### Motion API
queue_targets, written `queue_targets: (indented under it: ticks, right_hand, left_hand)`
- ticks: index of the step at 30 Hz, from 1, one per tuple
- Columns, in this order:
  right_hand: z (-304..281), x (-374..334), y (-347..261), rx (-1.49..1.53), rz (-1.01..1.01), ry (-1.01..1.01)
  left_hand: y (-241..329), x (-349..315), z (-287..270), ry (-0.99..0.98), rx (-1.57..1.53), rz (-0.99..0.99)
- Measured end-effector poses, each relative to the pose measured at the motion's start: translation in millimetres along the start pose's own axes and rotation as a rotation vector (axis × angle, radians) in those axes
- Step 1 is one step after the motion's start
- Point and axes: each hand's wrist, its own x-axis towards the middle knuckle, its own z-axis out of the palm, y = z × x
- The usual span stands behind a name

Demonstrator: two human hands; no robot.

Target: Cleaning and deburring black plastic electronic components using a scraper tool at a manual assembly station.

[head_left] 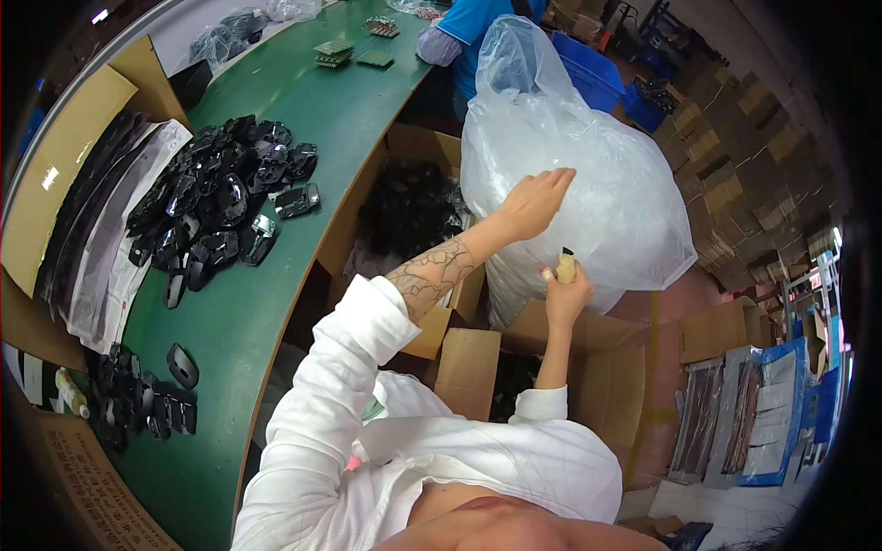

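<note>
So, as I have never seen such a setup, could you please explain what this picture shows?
There is no machine here: these are the hands of a person in a white top. The one picture comes from a wide camera on their head, looking down, which makes straight edges bend. The left hand is open in front of a big clear plastic bag; whether it touches, I cannot tell. The right hand seems to pinch a small dark piece, too small to name. On the green table lie piles of shiny black parts and, farther along, green boards.
</note>
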Motion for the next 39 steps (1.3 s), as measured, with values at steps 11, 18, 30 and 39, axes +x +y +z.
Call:
queue_targets:
  ticks: [11,18,30,39]
  right_hand:
    - [-69.5,44.2,-54.6,0.616,-0.535,-0.015]
    - [-109.4,59.8,-43.0,0.770,-0.663,-0.250]
    - [-149.5,106.2,-77.2,0.850,-0.910,-0.166]
    - [-170.5,108.8,-73.4,0.864,-0.863,-0.045]
  left_hand:
    - [7.0,48.0,-19.8,-0.544,-0.537,-0.181]
    - [-2.1,58.9,-22.1,-0.782,0.379,-0.261]
    - [24.9,75.4,-75.2,-0.672,-0.353,-0.191]
    - [34.9,95.9,-70.8,-0.587,-0.150,-0.215]
